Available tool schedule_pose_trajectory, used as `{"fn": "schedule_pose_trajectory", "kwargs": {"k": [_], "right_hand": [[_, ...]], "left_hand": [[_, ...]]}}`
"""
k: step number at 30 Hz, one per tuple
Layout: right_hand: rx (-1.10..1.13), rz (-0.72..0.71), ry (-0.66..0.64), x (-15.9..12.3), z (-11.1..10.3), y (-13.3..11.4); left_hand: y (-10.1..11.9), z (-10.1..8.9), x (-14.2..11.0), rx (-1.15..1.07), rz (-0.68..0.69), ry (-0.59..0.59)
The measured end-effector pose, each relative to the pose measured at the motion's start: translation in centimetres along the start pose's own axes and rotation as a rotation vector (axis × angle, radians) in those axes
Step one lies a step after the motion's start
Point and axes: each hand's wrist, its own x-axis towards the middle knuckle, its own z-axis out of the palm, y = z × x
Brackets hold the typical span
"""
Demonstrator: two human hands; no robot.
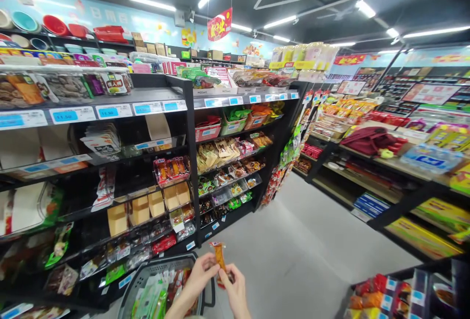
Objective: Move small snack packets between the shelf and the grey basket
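Low in the middle of the view, my left hand (pixel 198 276) and my right hand (pixel 234 288) both pinch a small orange snack packet (pixel 220 256), which stands upright between them. The fingers of each hand are closed on it. Just below and left of my hands sits a grey shopping basket (pixel 147 272) that holds several green and red packets.
A tall black shelf unit (pixel 189 162) full of snacks and boxes runs along the left. Lower display tables (pixel 396 201) with goods stand on the right. A grey floor aisle (pixel 293 240) leads ahead between them. More packets lie on a rack at the bottom right (pixel 382 297).
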Motion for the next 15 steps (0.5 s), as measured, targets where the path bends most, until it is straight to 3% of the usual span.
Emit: {"fn": "schedule_pose_trajectory", "kwargs": {"k": [6,11,15], "right_hand": [[-0.022,0.019,0.021,-0.2,0.5,-0.8],[0.033,-0.014,0.109,0.3,0.5,-0.5],[0.068,0.036,0.092,0.8,0.3,1.0]], "left_hand": [[-0.3,0.4,-0.4,0.019,0.130,0.087],[-0.2,0.4,-0.7,-0.137,0.094,0.218],[1.5,-0.7,-1.0,-0.245,0.007,0.304]]}}
